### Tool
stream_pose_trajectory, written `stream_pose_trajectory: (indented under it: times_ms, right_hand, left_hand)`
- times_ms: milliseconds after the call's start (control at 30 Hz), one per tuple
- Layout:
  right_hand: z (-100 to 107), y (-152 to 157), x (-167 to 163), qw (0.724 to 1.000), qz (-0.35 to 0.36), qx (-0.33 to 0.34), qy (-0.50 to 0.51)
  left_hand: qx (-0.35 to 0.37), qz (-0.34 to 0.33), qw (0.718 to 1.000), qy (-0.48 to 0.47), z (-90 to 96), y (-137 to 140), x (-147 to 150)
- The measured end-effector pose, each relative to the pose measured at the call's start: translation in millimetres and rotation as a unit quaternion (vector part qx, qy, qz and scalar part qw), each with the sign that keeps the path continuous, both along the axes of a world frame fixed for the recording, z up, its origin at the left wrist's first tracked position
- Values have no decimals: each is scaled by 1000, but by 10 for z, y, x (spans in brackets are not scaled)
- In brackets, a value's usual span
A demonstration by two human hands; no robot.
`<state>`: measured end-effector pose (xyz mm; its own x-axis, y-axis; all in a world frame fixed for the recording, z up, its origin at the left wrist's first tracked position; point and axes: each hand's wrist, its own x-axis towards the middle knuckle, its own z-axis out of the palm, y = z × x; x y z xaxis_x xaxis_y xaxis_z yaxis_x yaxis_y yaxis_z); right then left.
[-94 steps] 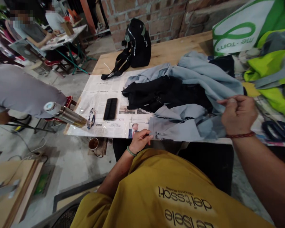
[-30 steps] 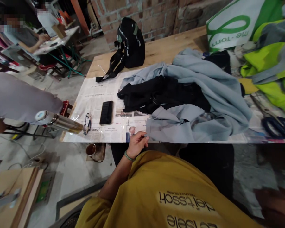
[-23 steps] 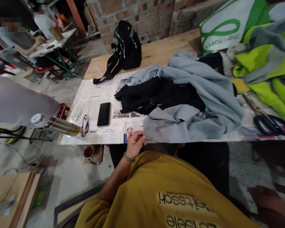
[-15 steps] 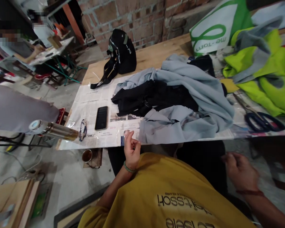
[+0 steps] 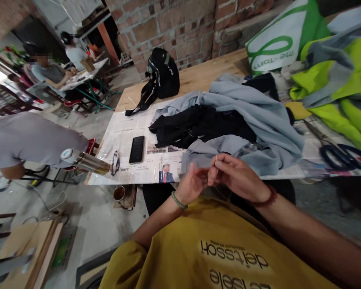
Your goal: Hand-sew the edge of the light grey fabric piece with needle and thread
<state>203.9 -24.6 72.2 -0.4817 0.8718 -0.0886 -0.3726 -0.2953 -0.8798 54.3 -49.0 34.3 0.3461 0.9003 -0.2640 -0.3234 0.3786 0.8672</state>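
My right hand [image 5: 239, 176] pinches a thin pale needle [image 5: 216, 158] between thumb and fingertips, held nearly upright just above the table's front edge. My left hand [image 5: 192, 184] meets it from the left, fingers curled together close to the needle; whatever they hold is too small to make out. Grey cloth [image 5: 270, 132] lies rumpled just beyond both hands. Across its middle is spread a black garment [image 5: 180, 128] with a small buckle or clip.
Newspaper [image 5: 120, 124] covers the tabletop. On it are a phone [image 5: 136, 149], glasses [image 5: 116, 162], a steel bottle [image 5: 86, 160] and scissors [image 5: 343, 154]. Behind stand a black bag [image 5: 165, 76] and a green-white bag [image 5: 273, 44]; yellow-green cloth [image 5: 349, 88] lies right. People sit at left.
My right hand has come up from beside my lap to meet my left hand, and the needle now shows in its fingertips. My left hand has shifted right. The view has turned slightly left.
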Motion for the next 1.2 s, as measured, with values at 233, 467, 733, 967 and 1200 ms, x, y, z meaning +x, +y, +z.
stream_pose_trajectory:
  times_ms: [233, 467, 733, 967, 1200]
  right_hand:
    - [-270, 773, 175, 997, -71, -26, -25]
    - [-716, 961, 220, 993, -69, -92, 13]
    - [-768, 958, 274, 994, -57, -79, 39]
    - [-796, 970, 279, 994, -58, -76, 47]
    - [-806, 987, 280, 990, -93, -90, 60]
  left_hand:
    - [-179, -51, 963, -193, -170, -98, -95]
    - [-151, 38, 982, -109, -226, -33, 7]
    - [-249, -141, 956, -68, -368, 85, 323]
    - [-265, -126, 952, -93, -323, 41, 336]
    - [-219, -36, 962, -158, -211, -42, -62]
